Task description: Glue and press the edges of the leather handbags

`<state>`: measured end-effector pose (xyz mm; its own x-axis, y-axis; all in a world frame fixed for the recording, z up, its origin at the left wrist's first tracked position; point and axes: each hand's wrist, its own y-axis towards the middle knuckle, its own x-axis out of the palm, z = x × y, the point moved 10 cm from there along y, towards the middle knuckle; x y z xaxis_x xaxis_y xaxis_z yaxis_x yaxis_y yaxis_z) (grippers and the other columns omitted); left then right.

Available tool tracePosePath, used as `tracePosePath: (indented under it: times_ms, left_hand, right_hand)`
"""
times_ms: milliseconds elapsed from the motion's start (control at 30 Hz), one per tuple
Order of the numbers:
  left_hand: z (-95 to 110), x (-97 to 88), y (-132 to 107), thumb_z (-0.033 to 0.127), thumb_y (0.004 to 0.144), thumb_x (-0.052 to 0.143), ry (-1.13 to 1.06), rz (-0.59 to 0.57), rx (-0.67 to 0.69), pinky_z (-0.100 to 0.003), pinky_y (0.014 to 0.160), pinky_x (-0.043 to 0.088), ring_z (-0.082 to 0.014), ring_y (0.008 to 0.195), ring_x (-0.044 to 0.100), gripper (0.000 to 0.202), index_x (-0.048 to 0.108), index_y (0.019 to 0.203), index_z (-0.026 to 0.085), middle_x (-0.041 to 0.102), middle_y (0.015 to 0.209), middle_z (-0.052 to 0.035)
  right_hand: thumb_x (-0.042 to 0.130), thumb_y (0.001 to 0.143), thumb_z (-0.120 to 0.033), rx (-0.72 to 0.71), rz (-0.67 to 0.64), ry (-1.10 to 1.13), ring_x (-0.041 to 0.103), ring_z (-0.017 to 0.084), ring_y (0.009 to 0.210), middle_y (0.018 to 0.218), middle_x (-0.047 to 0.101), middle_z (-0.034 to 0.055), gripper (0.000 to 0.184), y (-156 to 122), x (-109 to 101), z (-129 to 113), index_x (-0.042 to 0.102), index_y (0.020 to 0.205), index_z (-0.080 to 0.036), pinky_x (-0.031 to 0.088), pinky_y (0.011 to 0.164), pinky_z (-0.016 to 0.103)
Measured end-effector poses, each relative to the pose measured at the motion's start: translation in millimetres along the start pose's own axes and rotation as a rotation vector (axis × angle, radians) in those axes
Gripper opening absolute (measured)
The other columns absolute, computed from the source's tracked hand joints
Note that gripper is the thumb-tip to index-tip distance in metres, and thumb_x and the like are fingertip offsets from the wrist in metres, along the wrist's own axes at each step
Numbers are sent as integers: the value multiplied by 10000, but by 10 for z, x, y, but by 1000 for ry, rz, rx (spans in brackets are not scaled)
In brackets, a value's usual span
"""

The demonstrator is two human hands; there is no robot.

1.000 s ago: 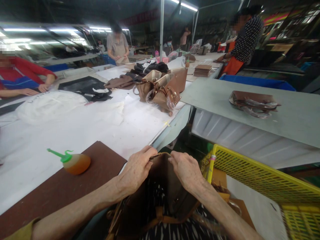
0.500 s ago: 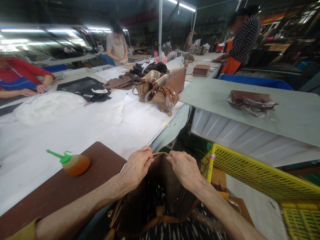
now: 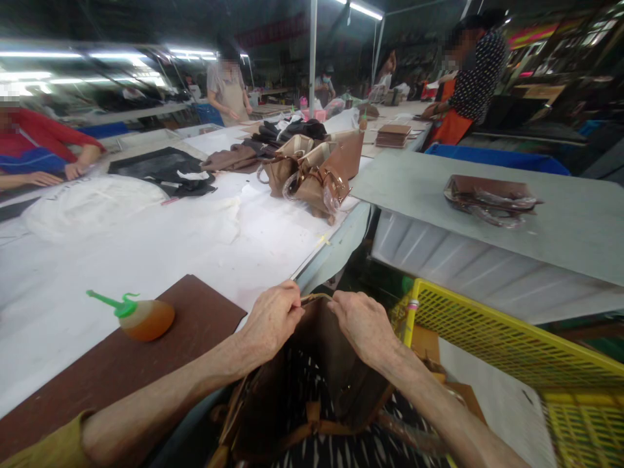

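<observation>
A brown handbag [image 3: 358,390] rests against my body at the bottom of the view, its mouth open towards me. My left hand [image 3: 273,318] pinches the far rim of the bag, fingers closed on the edge. Close beside it, my right hand [image 3: 363,322] grips the same rim, with a short light-edged stretch of it showing between the two. Tan straps and a plastic-wrapped handle hang at the near side. To the left, a squeeze bottle [image 3: 149,320] with orange liquid and a green spout stands on a dark brown sheet [image 3: 190,312].
Several brown bags [image 3: 312,172] stand on the white table [image 3: 195,240]. Another brown bag [image 3: 490,195] lies on the grey table [image 3: 404,175] at right. A yellow crate [image 3: 487,325] holding brown pieces is by my right arm. Co-workers stand around the tables.
Both hands keep their grip on the bag's rim and have shifted only slightly. The far rim sits a little higher. The co-worker in red at left has moved their hands slightly.
</observation>
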<state>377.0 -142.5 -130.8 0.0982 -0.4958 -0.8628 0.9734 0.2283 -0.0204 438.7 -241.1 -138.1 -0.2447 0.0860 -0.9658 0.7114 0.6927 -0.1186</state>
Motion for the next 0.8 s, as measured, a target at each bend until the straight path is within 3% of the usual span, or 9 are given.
tracePosePath:
  times_ms: [167, 267, 433, 567, 800]
  left_hand:
    - [29, 79, -42, 115, 682, 557, -149, -89, -78, -241, 703, 377, -123, 775, 538, 146, 536, 542, 153, 566, 953, 1]
    - [-79, 65, -4, 76, 667, 545, -130, -52, -117, -249, 736, 375, -125, 805, 536, 143, 517, 543, 143, 542, 1048, -17]
    - [-179, 53, 69, 44, 667, 489, -25, 24, -59, -223, 579, 336, -75, 601, 451, 184, 419, 535, 150, 540, 910, -9]
    - [-122, 42, 89, 41, 676, 474, -25, 57, 13, -216, 582, 328, -81, 609, 437, 201, 378, 546, 162, 521, 813, -2]
    - [-114, 113, 107, 75, 683, 488, 11, 30, 5, -223, 589, 326, -90, 625, 447, 214, 356, 540, 166, 501, 777, -2]
  right_hand:
    - [401, 872, -250, -6, -15, -9, 611, 204, 791, 787, 667, 76, 249, 79, -2, -32, 620, 773, -185, 360, 655, 277]
    - [398, 866, -245, -19, -22, -12, 614, 217, 783, 785, 666, 83, 251, 102, 5, -60, 629, 786, -186, 362, 634, 287]
    - [422, 850, -247, -31, -32, -14, 619, 225, 765, 781, 666, 91, 240, 101, 32, -44, 638, 769, -183, 368, 618, 292]
    - [421, 849, -245, -27, -36, -18, 620, 233, 766, 797, 668, 94, 239, 86, 34, -13, 644, 784, -186, 377, 616, 297]
    - [422, 864, -252, -19, -57, -19, 619, 229, 788, 808, 664, 101, 248, 70, 50, 10, 651, 806, -176, 394, 647, 295]
